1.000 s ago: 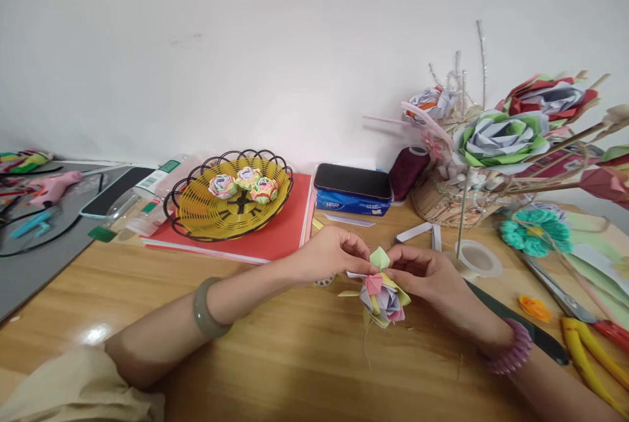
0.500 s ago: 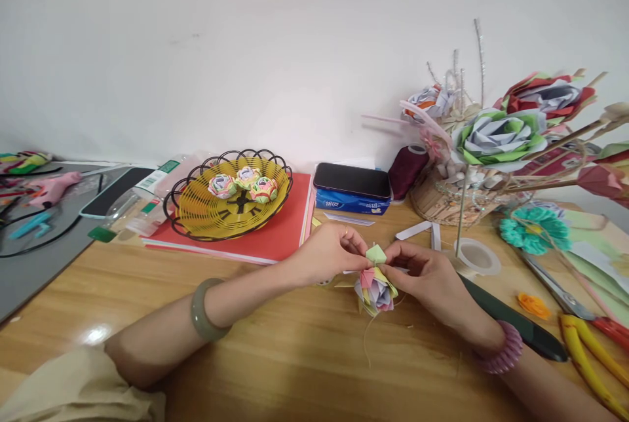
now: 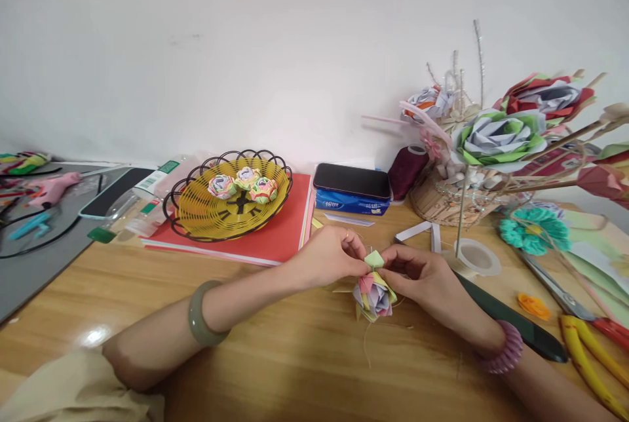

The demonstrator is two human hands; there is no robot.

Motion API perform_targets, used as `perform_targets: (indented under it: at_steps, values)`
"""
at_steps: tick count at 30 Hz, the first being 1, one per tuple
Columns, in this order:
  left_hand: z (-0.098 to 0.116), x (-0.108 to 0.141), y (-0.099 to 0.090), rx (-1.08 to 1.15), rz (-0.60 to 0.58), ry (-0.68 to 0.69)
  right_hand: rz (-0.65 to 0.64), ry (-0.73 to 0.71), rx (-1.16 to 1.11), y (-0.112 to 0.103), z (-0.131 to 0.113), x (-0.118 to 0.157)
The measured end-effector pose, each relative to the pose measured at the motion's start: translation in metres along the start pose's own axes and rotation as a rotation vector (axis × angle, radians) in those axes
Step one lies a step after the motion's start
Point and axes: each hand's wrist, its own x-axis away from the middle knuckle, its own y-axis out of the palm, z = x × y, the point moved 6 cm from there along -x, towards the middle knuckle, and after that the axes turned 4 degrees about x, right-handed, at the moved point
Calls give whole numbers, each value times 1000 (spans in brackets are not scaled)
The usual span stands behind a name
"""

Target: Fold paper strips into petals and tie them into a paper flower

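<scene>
Between my hands, near the middle of the wooden table, is a folded paper flower (image 3: pixel 377 297) in white, pink and yellow, with a light green folded piece (image 3: pixel 374 259) above it. My left hand (image 3: pixel 334 255) pinches the flower's upper left side with thumb and fingers. From the right, my right hand (image 3: pixel 422 274) pinches it at the same spot, just below the green piece. A thin thread (image 3: pixel 366 350) hangs down from the flower over the table. The exact contact under my fingertips is partly hidden.
A yellow basket (image 3: pixel 196 209) with several paper flowers stands on red paper (image 3: pixel 289 229). Behind my hands, a phone (image 3: pixel 352 181) lies on a blue tissue pack (image 3: pixel 344 202). Scissors (image 3: pixel 565 297), yellow-handled pliers (image 3: pixel 587 369) and a tape roll (image 3: pixel 476 258) are at right.
My hands and the flower have shifted very slightly left. The flower hangs a little lower, and both hands still hold it.
</scene>
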Motion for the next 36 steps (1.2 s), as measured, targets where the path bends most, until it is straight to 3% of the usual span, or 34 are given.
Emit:
perform_targets:
  at_steps: [4,10,16,22,29,36]
  values:
    - [-1,2,-2,-138,47,24,-13,-24,30,0,0,1]
    - [9,9,-5,-406,144,146,108,-117,192,-2,-6,4]
    - [19,15,1,-527,152,247,209,-148,169,-5,-4,3]
    - [23,19,6,-576,136,309,229,-159,147,-5,-5,3]
    - [30,21,4,-401,127,395,304,-233,221,-12,-6,6]
    - [14,5,-5,108,94,97,379,-358,412,-14,-11,12]
